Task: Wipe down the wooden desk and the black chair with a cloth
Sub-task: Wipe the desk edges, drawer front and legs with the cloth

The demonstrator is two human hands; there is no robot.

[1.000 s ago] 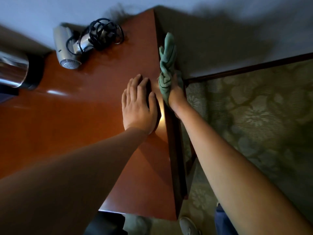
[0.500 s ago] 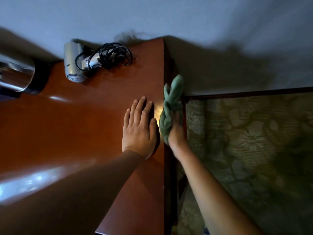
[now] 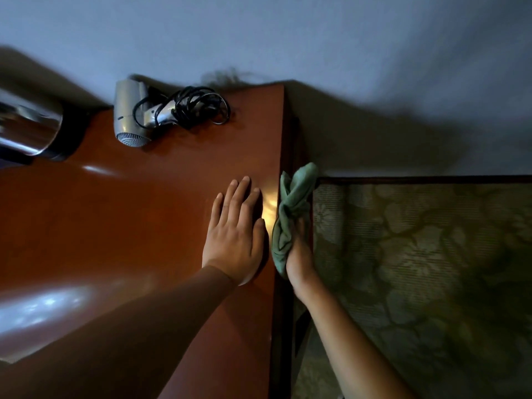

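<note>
Wiping the desk's side edge is the step in hand, by my read. Your right hand (image 3: 299, 254) grips the bunched green cloth (image 3: 290, 217), fingers wrapped round its lower part though mostly hidden behind the fabric; the loose end pokes up toward 12 o'clock. Cloth sits against the right side face of the wooden desk (image 3: 144, 214), just past the top's edge, at roughly 3 o'clock from your left hand (image 3: 236, 234).

Left hand lies flat on the desk top, fingers straight and close together, pointing to 12 o'clock, holding nothing, just beside the cloth with the desk edge between them.

Key relation: the edge runs 12 to 6 o'clock, and the cloth's long axis lies along that same line. So your next stroke likely calls for a slide along the edge, toward 12 or back to 6, with the right hand, since it alone has the cloth.

Hairdryer (image 3: 129, 116) with its coiled black cord (image 3: 198, 106) sits at 11 o'clock from your left hand, well apart. A shiny metal kettle-like vessel (image 3: 28, 128) is at the far 9–10 o'clock, blurred. Black chair not in view. Patterned carpet (image 3: 417, 269) lies at 3 o'clock.
</note>
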